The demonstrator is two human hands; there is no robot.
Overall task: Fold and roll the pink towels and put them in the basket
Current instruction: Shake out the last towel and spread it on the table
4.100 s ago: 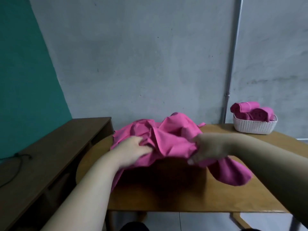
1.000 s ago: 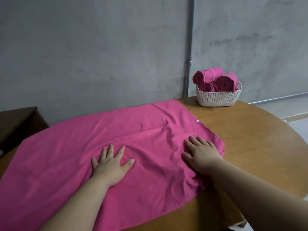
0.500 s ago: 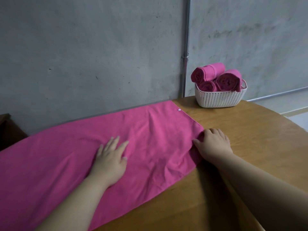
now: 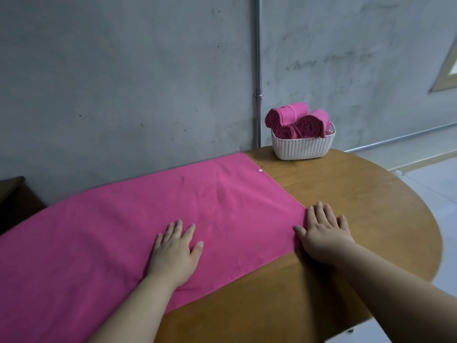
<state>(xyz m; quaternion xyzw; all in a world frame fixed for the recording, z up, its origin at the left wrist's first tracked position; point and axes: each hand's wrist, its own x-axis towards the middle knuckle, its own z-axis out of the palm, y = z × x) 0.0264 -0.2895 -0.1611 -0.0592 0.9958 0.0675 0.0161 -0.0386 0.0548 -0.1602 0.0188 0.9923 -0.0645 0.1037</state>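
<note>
A large pink towel (image 4: 118,226) lies spread flat across the wooden table (image 4: 346,199), reaching past the left edge of the view. My left hand (image 4: 175,251) presses flat on the towel's near middle, fingers straight. My right hand (image 4: 324,231) lies flat at the towel's near right corner, partly on the bare wood, with its thumb on the cloth. A white woven basket (image 4: 303,147) stands at the table's far right by the wall, holding three rolled pink towels (image 4: 309,123).
A grey concrete wall runs right behind the table, with a vertical metal pipe (image 4: 258,70) just left of the basket. A dark wooden bench (image 4: 12,194) sits at the far left. The table's rounded right end drops off to a pale tiled floor (image 4: 435,184).
The bunched towel was spread out over the table. In the last second my right hand slid right to the towel's corner, smoothing the wrinkles; my left hand stayed pressed on the cloth.
</note>
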